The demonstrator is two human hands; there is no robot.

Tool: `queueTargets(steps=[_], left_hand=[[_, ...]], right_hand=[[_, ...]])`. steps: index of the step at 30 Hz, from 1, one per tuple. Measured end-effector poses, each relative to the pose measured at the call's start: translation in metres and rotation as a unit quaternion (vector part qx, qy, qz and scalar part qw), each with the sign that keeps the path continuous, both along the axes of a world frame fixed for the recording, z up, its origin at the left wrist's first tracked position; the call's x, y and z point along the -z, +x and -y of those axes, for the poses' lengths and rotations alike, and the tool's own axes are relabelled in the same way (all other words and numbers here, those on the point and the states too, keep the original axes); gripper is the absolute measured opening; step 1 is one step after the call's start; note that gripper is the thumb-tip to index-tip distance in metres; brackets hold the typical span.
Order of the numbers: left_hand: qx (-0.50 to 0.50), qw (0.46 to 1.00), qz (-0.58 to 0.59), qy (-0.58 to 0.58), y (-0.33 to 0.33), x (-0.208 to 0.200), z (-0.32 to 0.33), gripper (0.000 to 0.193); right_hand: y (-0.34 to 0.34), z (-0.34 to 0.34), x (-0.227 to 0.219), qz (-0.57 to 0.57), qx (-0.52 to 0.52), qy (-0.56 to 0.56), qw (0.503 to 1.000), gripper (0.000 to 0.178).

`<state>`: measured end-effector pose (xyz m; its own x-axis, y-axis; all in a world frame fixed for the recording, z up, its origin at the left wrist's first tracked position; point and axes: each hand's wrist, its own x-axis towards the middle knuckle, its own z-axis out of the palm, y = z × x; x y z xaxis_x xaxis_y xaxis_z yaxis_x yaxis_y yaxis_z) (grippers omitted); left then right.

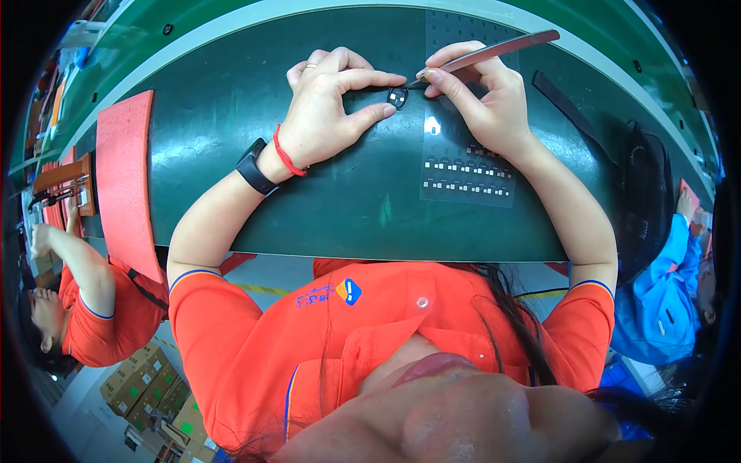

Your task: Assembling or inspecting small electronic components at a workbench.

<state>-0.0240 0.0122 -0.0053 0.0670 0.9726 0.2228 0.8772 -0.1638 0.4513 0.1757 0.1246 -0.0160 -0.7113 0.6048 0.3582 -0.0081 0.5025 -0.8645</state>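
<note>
Between the thumb and forefinger of my left hand (pixel 330 96) sits a small round black part (pixel 397 97) with light squares on its face, pinched at its edge just above the green table. My right hand (pixel 486 96) grips a pair of metal tweezers (pixel 502 48); their tips point left and reach close to the part's upper right edge. Whether the tips touch it or carry a tiny piece, I cannot tell. Beneath my right hand lies a clear sheet (pixel 467 189) bearing rows of small pale and dark squares. My right palm and wrist hide part of it.
A red foam pad (pixel 125 177) lies along the table's left end. On the right are a dark flat strip (pixel 571 112) and a black bag (pixel 647 193). Co-workers sit at both sides, one in orange (pixel 116 309), one in blue (pixel 656 301). Cardboard boxes (pixel 147 386) stand lower left.
</note>
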Motion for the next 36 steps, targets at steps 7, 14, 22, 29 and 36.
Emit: queueTargets(steps=[7, 14, 22, 29, 36], left_hand=[[-0.001, 1.000, 0.016, 0.006, 0.0006, 0.0018, -0.0010, 0.028], [0.002, 1.000, 0.015, 0.003, 0.0007, 0.0013, -0.0004, 0.027], [0.001, 1.000, 0.015, 0.001, 0.0016, 0.0009, -0.0005, 0.028], [0.000, 1.000, 0.011, -0.001, 0.0022, -0.0005, -0.0003, 0.027], [0.001, 1.000, 0.018, -0.004, 0.0022, 0.0007, -0.0019, 0.027]], right_hand=[[-0.0010, -0.0032, 0.0035, -0.016, -0.014, -0.089, 0.996, 0.015], [0.0005, -0.0035, 0.0034, -0.011, -0.018, -0.069, 0.997, 0.016], [0.0010, -0.0036, 0.0001, 0.007, -0.007, -0.004, 1.000, 0.014], [0.0011, -0.0030, 0.0040, -0.020, -0.039, -0.124, 0.991, 0.015], [0.0012, -0.0042, 0.0043, -0.001, -0.057, -0.122, 0.991, 0.015]])
